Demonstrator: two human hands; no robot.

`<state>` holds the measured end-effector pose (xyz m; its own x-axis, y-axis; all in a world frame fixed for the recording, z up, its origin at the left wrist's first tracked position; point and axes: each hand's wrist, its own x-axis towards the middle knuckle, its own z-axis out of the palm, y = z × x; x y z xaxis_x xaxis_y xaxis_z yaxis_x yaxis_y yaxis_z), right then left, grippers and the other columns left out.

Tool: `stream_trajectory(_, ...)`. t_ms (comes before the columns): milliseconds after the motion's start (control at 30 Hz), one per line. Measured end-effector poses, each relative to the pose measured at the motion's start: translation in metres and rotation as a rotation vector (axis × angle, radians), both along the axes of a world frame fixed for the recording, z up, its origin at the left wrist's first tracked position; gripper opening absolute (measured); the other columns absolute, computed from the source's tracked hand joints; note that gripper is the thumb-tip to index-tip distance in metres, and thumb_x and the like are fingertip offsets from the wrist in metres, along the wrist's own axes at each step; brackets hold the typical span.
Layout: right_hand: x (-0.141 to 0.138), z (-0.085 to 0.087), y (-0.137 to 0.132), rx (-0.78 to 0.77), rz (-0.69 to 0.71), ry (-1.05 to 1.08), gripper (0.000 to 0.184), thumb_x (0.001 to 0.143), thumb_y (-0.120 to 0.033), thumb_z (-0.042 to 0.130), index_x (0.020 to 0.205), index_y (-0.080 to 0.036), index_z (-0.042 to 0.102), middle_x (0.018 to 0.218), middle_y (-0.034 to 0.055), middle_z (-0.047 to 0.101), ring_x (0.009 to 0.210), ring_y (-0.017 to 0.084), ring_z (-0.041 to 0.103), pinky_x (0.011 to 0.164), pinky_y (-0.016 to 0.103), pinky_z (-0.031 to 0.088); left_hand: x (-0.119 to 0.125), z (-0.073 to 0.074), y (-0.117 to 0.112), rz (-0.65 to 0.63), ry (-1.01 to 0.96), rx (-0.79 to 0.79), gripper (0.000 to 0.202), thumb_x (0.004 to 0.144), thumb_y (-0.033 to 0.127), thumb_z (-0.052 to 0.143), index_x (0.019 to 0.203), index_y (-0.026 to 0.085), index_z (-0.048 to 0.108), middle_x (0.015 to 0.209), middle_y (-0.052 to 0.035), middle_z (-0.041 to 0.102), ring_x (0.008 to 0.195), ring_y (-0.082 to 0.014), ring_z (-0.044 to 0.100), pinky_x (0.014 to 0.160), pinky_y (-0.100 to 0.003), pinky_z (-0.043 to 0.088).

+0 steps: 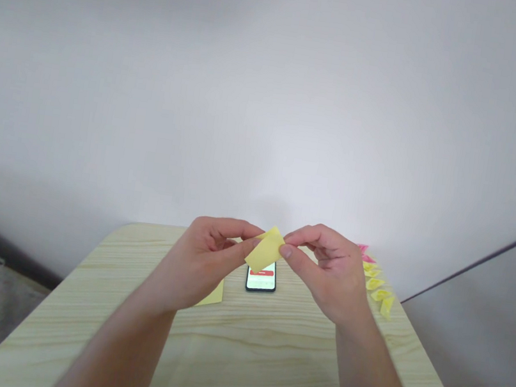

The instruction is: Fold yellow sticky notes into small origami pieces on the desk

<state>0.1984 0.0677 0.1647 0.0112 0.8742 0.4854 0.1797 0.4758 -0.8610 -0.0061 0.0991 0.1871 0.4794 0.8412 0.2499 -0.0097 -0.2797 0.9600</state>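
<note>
Both hands hold one small yellow paper square in the air above the table. My left hand pinches its left side between thumb and fingers. My right hand pinches its right edge the same way. The paper is tilted and partly folded. Under it a phone lies flat on the table with its screen lit.
The light wooden table has rounded corners and stands against a white wall. A yellow paper sheet lies beneath my left wrist. Several folded yellow pieces and a pink one line the right edge.
</note>
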Motion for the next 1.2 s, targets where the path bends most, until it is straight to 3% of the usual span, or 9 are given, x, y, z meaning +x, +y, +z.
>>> stream_trajectory(133, -0.001, 0.003, -0.003, 0.021, -0.006, -0.015, 0.006, 0.086, -0.022, 0.075, 0.091, -0.023, 0.073, 0.089, 0.0021, 0.076, 0.084, 0.018, 0.07, 0.077, 0.032, 0.055, -0.005, 0.001, 0.0, -0.005, 0.049, 0.052, 0.018, 0.092, 0.03, 0.068, 0.102, 0.024, 0.082, 0.084, -0.0025, 0.077, 0.075, -0.0154, 0.066, 0.063, -0.022, 0.049)
stream_trajectory(267, 0.0, 0.006, -0.005, 0.015, -0.025, -0.049, 0.005, 0.086, -0.021, 0.075, 0.09, -0.024, 0.073, 0.088, 0.0011, 0.076, 0.081, 0.017, 0.07, 0.076, 0.032, 0.055, -0.006, 0.002, 0.001, 0.113, 0.019, 0.124, 0.019, 0.095, 0.029, 0.063, 0.094, 0.025, 0.082, 0.088, -0.0015, 0.078, 0.08, -0.0157, 0.068, 0.069, -0.022, 0.052)
stream_trajectory(400, -0.001, 0.01, -0.008, 0.009, -0.012, -0.083, 0.004, 0.087, -0.022, 0.075, 0.089, -0.025, 0.073, 0.087, 0.0001, 0.076, 0.081, 0.017, 0.07, 0.077, 0.032, 0.055, -0.005, 0.005, -0.006, 0.17, 0.12, 0.149, 0.013, 0.087, 0.034, 0.073, 0.094, 0.025, 0.079, 0.084, -0.0007, 0.076, 0.074, -0.0147, 0.065, 0.059, -0.021, 0.048)
stream_trajectory(500, -0.003, 0.011, -0.009, 0.001, 0.015, -0.081, 0.005, 0.087, -0.022, 0.074, 0.089, -0.025, 0.072, 0.087, -0.0005, 0.075, 0.081, 0.016, 0.069, 0.078, 0.031, 0.055, -0.002, 0.005, -0.009, 0.215, 0.173, 0.193, 0.013, 0.084, 0.033, 0.077, 0.093, 0.024, 0.078, 0.082, -0.0002, 0.075, 0.072, -0.0139, 0.063, 0.059, -0.021, 0.048)
stream_trajectory(800, -0.008, 0.008, -0.008, 0.001, 0.019, 0.059, 0.01, 0.087, -0.027, 0.076, 0.098, -0.026, 0.073, 0.094, 0.001, 0.075, 0.089, 0.017, 0.071, 0.08, 0.03, 0.057, 0.004, 0.001, -0.01, 0.241, 0.066, 0.233, 0.007, 0.089, 0.03, 0.073, 0.087, 0.024, 0.075, 0.075, 0.0027, 0.071, 0.068, -0.0103, 0.061, 0.06, -0.02, 0.047)
stream_trajectory(1033, -0.009, 0.007, -0.007, 0.029, 0.011, 0.034, 0.006, 0.089, -0.028, 0.074, 0.094, -0.025, 0.076, 0.091, 0.0019, 0.078, 0.084, 0.018, 0.072, 0.077, 0.032, 0.058, 0.005, 0.0, -0.01, 0.26, 0.048, 0.261, 0.011, 0.089, 0.03, 0.072, 0.082, 0.023, 0.075, 0.07, 0.002, 0.069, 0.066, -0.0115, 0.061, 0.061, -0.023, 0.047)
stream_trajectory(1200, -0.009, 0.011, -0.008, 0.043, -0.037, -0.07, 0.005, 0.091, -0.025, 0.07, 0.092, -0.025, 0.075, 0.088, 0.0012, 0.077, 0.082, 0.018, 0.071, 0.074, 0.032, 0.057, 0.005, -0.001, -0.01, 0.297, 0.061, 0.284, 0.01, 0.088, 0.032, 0.073, 0.09, 0.022, 0.076, 0.078, -0.0013, 0.073, 0.073, -0.0154, 0.064, 0.065, -0.026, 0.049)
